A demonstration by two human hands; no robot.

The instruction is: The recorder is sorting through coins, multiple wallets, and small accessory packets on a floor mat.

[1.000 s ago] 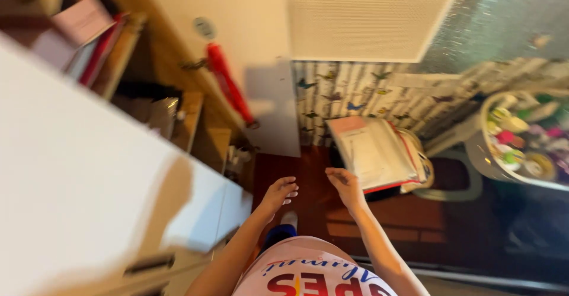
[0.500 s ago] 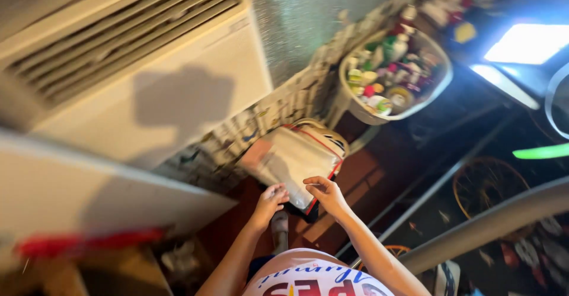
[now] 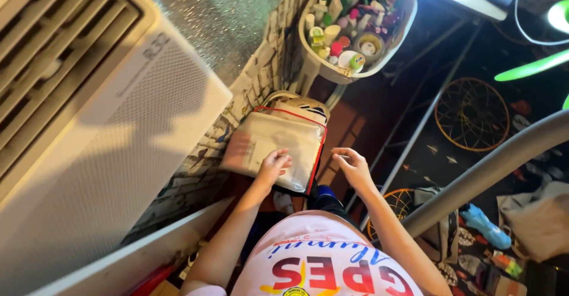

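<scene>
Two bare hands reach down over a cluttered floor in the single head view. The left hand rests its curled fingers on a flat, clear plastic document pouch edged in red, which lies on top of a woven bag with pale handles, just beside the papered wall printed with small butterflies. The fingers press on the glossy plastic; whether they pinch it cannot be told. The right hand hovers just right of the pouch's red edge, fingers loosely spread and empty, touching nothing. Papers show dimly through the pouch's smooth film. Above it stands a rounded white plastic tub crammed with small bottles, jars and tubes in green, pink and white. To the left rises a big white appliance with slatted vents and a fine mesh panel. A grey tube slants across the right, with round wire hoops lying on the dark floor beyond it.
</scene>
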